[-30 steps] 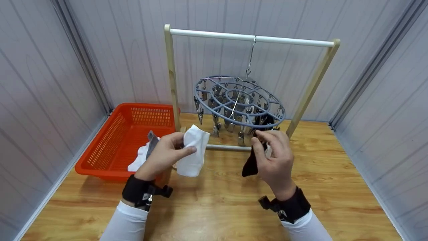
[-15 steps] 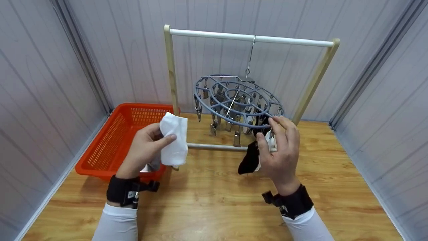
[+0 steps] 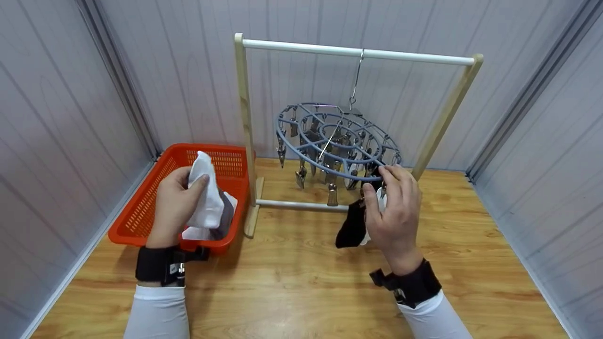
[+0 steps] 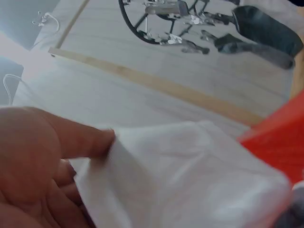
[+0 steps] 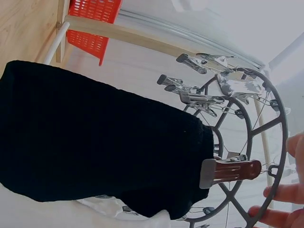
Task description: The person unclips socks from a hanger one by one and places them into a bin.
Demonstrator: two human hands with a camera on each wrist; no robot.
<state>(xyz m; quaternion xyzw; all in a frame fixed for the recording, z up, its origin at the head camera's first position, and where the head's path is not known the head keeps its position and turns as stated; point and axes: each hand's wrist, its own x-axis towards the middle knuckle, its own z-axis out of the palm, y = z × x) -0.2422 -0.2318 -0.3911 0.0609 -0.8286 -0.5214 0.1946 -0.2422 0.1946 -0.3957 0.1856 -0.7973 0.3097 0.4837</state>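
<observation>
From the head view, my left hand holds a plain white sock in a closed grip over the orange basket. My right hand pinches a black sock at the grey clip hanger. In the left wrist view, my thumb presses the white sock. In the right wrist view, a clip bites the ribbed black sock. No writing is readable.

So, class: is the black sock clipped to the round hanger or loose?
Clipped. In the right wrist view a clip bites the black sock, which hangs from the round hanger by the right hand.

Wooden rack frame with white top bar, light wooden tabletop, grey panelled walls
</observation>
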